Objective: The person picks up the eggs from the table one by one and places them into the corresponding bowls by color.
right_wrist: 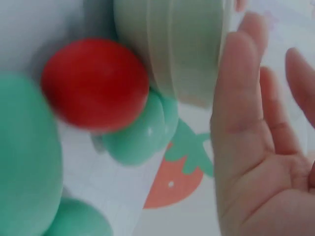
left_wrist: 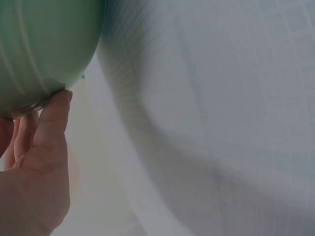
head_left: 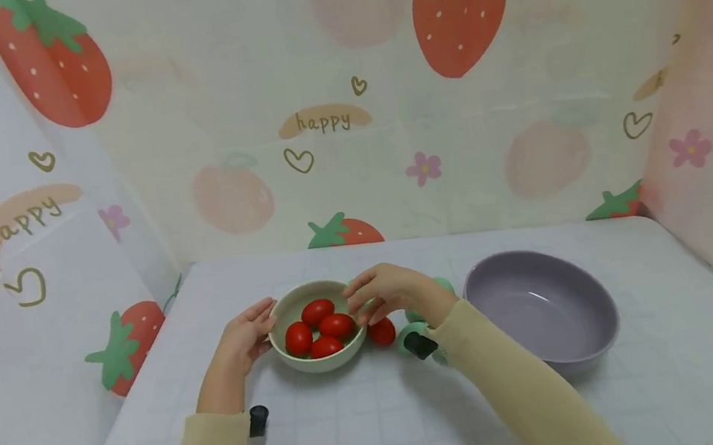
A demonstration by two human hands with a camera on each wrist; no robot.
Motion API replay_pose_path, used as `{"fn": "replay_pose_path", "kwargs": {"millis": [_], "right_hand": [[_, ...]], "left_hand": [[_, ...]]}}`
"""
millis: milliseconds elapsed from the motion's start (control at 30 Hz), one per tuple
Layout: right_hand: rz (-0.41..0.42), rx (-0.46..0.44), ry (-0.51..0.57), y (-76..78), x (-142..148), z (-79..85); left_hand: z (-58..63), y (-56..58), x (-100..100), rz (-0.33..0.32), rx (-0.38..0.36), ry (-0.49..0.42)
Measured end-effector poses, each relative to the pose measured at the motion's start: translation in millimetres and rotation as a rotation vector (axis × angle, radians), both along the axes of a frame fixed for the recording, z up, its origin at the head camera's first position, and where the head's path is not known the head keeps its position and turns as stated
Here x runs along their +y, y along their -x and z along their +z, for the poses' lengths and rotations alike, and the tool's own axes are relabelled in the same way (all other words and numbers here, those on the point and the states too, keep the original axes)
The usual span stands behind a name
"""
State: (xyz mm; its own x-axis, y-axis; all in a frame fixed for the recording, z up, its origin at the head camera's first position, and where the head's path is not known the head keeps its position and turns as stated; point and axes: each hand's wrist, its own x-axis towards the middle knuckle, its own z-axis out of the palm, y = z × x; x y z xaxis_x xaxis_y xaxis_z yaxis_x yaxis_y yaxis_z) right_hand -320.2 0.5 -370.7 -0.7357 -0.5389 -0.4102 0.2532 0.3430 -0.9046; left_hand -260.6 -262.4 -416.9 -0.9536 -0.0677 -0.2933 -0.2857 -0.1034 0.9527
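A pale green bowl (head_left: 323, 364) sits on the table with several glossy red egg-shaped pieces (head_left: 299, 339) inside. At its left side my left hand (head_left: 242, 343) touches the outer wall with its fingertips; the left wrist view shows the fingers (left_wrist: 55, 115) against the ribbed wall. My right hand (head_left: 393, 291) hovers at the bowl's right rim, fingers loosely bent and nothing between them. Just outside the bowl, under this hand, lies another red egg-shaped piece (head_left: 381, 332). Green egg-shaped pieces (right_wrist: 135, 137) lie beside it, partly hidden by my right wrist in the head view.
To the right stands a large oval purple-grey basin (head_left: 587, 331), its near-left side behind my right sleeve (head_left: 505, 376). A curtain printed with strawberries (head_left: 460, 13) closes off the back and both sides of the white table (head_left: 330, 436).
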Motion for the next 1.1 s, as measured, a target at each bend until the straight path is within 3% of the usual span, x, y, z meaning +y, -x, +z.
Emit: {"fn": "replay_pose_path", "kwargs": {"millis": [133, 367, 733, 1100], "right_hand": [[-0.080, -0.009, -0.027, 0.7, 12, 3.9], [-0.153, -0.024, -0.060, 4.8, 26, -0.7], [-0.158, -0.006, -0.173, 5.8, 36, -16.7], [-0.118, 0.130, -0.318, -0.3, 24, -21.0]], "left_hand": [[-3.3, 1.1, -5, -0.011, 0.019, -0.022], [3.1, 0.0, 1, 0.001, -0.028, 0.001], [2.8, -0.5, 1, -0.007, -0.019, 0.001], [3.5, -1.5, 2, -0.002, -0.017, -0.029]]}}
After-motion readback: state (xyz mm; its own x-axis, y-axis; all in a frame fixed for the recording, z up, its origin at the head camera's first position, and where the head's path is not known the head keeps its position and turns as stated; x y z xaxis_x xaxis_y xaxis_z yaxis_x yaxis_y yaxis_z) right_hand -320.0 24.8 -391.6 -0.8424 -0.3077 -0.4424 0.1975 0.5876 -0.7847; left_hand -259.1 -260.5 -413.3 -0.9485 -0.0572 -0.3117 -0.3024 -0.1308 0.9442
